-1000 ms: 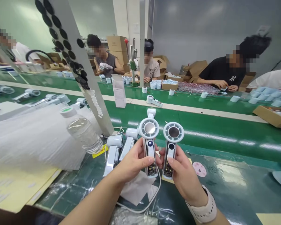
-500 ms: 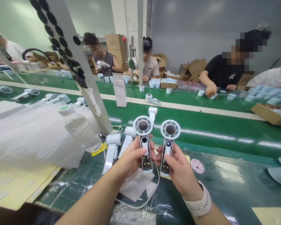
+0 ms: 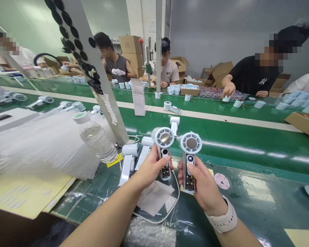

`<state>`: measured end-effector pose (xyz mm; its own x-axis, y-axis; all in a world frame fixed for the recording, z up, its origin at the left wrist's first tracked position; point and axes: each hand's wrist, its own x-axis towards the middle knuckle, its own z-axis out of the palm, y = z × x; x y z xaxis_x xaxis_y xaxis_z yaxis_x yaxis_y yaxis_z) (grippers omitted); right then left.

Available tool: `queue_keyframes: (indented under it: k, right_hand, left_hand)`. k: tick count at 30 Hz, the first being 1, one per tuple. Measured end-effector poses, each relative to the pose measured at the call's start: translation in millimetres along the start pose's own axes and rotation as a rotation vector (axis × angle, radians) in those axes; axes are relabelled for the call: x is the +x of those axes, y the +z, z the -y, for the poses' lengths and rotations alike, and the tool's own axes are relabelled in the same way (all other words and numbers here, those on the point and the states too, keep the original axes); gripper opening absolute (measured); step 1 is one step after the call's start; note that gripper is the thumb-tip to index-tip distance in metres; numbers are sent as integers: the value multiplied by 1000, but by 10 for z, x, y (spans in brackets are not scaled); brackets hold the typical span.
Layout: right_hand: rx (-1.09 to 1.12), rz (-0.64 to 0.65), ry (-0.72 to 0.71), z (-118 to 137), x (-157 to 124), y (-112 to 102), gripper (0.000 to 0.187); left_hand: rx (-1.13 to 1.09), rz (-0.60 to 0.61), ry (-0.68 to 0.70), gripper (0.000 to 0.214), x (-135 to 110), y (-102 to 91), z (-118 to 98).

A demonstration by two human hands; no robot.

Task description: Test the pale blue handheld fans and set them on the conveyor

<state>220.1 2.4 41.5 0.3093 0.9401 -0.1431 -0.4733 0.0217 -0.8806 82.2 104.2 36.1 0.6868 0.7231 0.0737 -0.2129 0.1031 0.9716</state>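
I hold one fan in each hand, upright with its round head facing me, over the tabletop (image 3: 247,209). My left hand (image 3: 152,167) is wrapped around the handle of the left fan (image 3: 167,163), whose small round display is dark. My right hand (image 3: 204,183) grips the right fan (image 3: 191,143), whose display is lit with digits. Circuit boards show in both handles. My hands are near each other but apart, and so are the fans. A white cable (image 3: 178,193) curves below them, around a white sheet (image 3: 156,198). Two other fans (image 3: 127,165) lie just left of my left hand, near a water bottle (image 3: 99,142). A pink disc (image 3: 221,181) lies right of my right hand.
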Motion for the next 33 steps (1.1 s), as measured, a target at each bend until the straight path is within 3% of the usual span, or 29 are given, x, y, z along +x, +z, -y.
queue_keyframes:
  k: [8,15,21,24,33]
  right_hand:
    - [8,-121,-21,10,68,-8,34]
    - [-32,-81,-57,-21,72,-26,28]
    - [-2,-49,-296,1,63,-55,22]
    - [-2,10,-392,22,40,-74,21]
    - [-21,-54,-274,-12,89,-78,30]
  left_hand:
    - [65,-107,-25,40,-1,90,-30]
    - [13,-44,9,34,-9,67,-22]
    - [315,-352,136,35,0,94,31]
    - [331,-341,177,40,0,109,103]
    - [331,-333,141,37,7,105,83]
